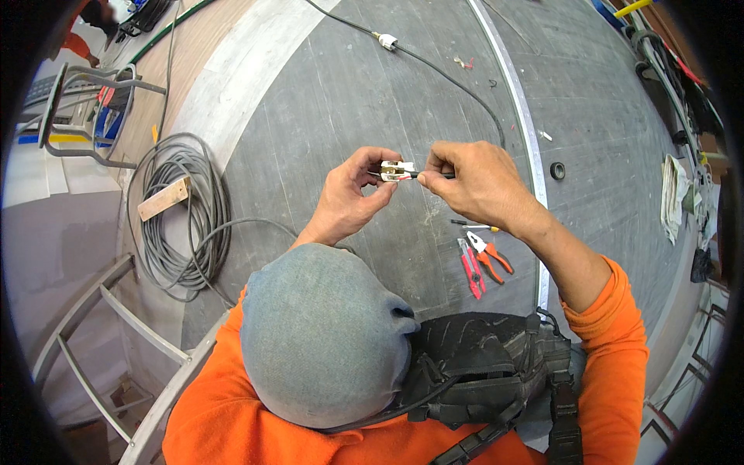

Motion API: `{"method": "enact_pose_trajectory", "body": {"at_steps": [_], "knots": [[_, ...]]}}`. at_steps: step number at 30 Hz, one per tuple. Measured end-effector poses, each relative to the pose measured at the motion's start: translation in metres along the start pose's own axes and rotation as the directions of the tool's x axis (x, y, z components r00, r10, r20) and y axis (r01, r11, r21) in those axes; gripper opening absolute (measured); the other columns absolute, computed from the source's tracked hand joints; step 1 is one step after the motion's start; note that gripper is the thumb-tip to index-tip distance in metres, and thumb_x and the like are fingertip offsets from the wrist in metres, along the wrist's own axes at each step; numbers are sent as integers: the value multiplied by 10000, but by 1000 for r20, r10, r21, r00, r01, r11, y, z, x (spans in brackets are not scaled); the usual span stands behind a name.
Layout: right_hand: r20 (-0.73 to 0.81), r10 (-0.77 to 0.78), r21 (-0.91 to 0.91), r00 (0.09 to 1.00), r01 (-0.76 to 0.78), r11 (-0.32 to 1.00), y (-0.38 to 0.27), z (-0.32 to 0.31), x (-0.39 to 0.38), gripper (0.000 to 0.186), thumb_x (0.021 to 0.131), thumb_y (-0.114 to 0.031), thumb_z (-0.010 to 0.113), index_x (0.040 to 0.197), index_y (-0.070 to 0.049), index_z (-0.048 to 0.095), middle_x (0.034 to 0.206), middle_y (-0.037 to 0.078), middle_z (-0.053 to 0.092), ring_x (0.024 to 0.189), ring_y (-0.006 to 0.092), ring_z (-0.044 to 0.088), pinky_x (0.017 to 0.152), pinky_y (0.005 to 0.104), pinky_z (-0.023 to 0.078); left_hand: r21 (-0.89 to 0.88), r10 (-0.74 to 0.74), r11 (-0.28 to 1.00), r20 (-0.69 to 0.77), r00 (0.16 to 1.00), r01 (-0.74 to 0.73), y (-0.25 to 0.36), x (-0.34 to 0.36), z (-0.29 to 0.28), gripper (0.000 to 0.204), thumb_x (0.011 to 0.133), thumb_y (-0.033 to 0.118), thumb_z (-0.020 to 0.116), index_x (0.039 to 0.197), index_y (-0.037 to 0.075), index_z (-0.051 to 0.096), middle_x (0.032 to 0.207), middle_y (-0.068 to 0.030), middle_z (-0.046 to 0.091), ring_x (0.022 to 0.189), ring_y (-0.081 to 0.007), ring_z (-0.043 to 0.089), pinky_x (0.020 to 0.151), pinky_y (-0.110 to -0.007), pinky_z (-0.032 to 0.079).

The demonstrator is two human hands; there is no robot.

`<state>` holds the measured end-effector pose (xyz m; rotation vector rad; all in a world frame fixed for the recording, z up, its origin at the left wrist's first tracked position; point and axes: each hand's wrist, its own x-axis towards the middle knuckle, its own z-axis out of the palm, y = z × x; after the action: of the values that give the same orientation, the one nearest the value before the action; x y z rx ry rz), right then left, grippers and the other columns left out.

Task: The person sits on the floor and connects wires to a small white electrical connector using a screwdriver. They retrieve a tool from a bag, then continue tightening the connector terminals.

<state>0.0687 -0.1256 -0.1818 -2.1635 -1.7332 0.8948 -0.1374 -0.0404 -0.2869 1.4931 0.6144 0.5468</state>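
Observation:
In front of my bent knee, my left hand (pixel 349 194) grips a small white electrical connector (pixel 397 167) between thumb and fingers; metal contacts show inside it. A dark cable (pixel 417 175) runs into the connector's right end, with a bit of red beside it. My right hand (pixel 474 180) pinches that cable close to the connector. On the floor below my right hand lie pliers with orange handles (pixel 490 257), a red-handled cutter (pixel 470 268) and a thin screwdriver (pixel 476 225).
A coil of grey cable (pixel 208 225) with a wooden piece (pixel 164 199) on it lies left. Ahead, another cable carries a white connector (pixel 387 42). A tape roll (pixel 557 170) sits right, past a pale floor strip (pixel 521 108). Metal-framed chair (pixel 62 143) and a person (pixel 77 48) are far left.

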Motion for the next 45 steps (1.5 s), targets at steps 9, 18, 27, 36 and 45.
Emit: {"method": "enact_pose_trajectory", "body": {"at_steps": [9, 18, 27, 36, 45], "knots": [[0, 6, 19, 1000, -6, 1000, 6, 4, 2, 279, 918, -320, 700, 925, -44, 736, 753, 160, 725, 745, 368, 726, 720, 482, 547, 1, 3, 1000, 13, 1000, -3, -2, 1, 1, 335, 927, 15, 714, 1251, 50, 641, 1115, -65, 712, 1053, -159, 702, 959, -334, 585], [-62, 30, 100, 998, -24, 995, 3, 9, -5, 277, 950, -303, 675, 978, -28, 704, 741, 169, 711, 733, 382, 712, 719, 490, 537, 84, 120, 990, -55, 991, -115, 2, 4, 5, 330, 917, 2, 737, 1232, 24, 644, 1123, -87, 714, 1037, -168, 715, 911, -332, 607], [-103, 38, 180, 994, -19, 984, 5, 17, -4, 259, 992, -278, 656, 974, -20, 674, 671, 112, 637, 616, 250, 622, 614, 418, 465, -20, 68, 997, -149, 986, -72, 4, 0, 10, 355, 922, 4, 759, 1246, 6, 616, 1195, -112, 684, 1050, -185, 716, 811, -298, 640], [-122, -9, 293, 992, 44, 955, 6, 24, -2, 260, 1023, -256, 623, 1002, 3, 633, 734, 185, 674, 670, 348, 682, 652, 459, 507, -137, 51, 988, -179, 982, -77, 1, 0, 9, 350, 933, 1, 752, 1250, 6, 601, 1211, -103, 669, 1124, -177, 687, 949, -308, 607], [-98, 16, 283, 995, 13, 959, 4, 24, -3, 251, 1017, -245, 621, 981, 4, 635, 687, 180, 651, 623, 349, 660, 631, 458, 495, 44, 212, 977, -183, 960, -208, -4, 2, 7, 360, 917, -34, 745, 1244, 28, 607, 1220, -95, 671, 1127, -183, 694, 980, -326, 608]]}}
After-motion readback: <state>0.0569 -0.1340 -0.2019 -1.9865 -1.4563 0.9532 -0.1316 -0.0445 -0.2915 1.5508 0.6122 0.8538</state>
